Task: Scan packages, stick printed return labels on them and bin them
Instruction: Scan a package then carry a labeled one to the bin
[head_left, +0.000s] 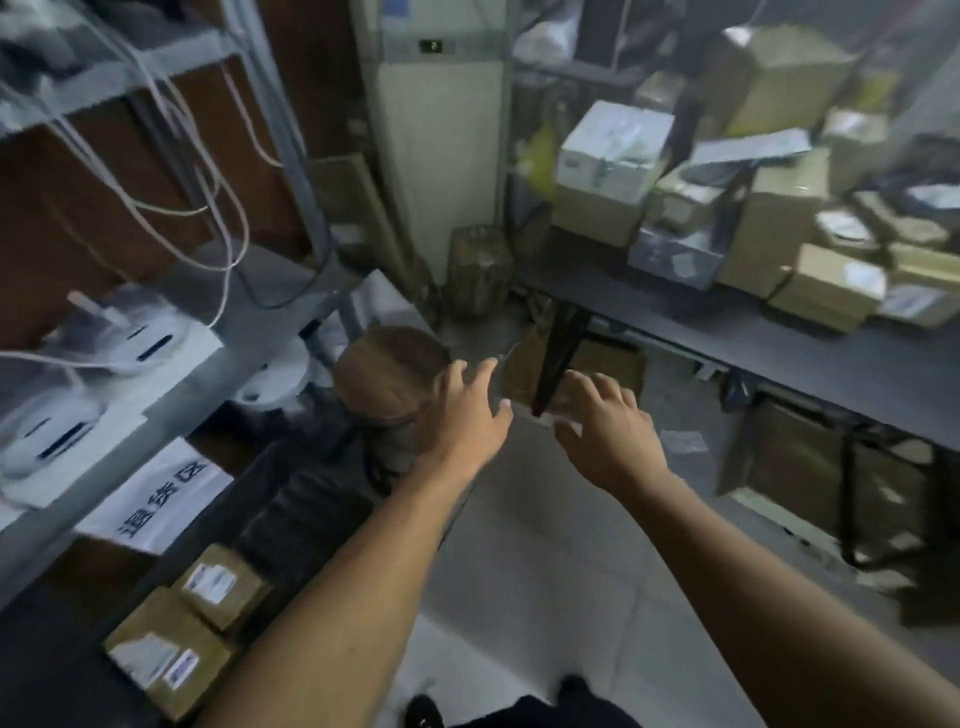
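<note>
Both my arms stretch forward over the floor. My left hand (462, 410) has its fingers spread and holds nothing, just right of a round brown tape-wrapped package (387, 371). My right hand (605, 423) is also spread and holds nothing, with a small pale label or scrap blurred at its fingertips; whether it touches is unclear. Two labelled cardboard boxes (197, 618) lie at the lower left under a white sign (156, 499). Several cardboard packages (769, 208) are piled on the dark table (779, 338) at the right.
A grey shelf (218, 332) at the left carries white devices (130, 338) with hanging cables. The table's black leg (558, 358) stands between my hands. Boxes sit under the table (795, 462). Pale floor tiles (545, 545) lie below my arms. The picture is motion-blurred.
</note>
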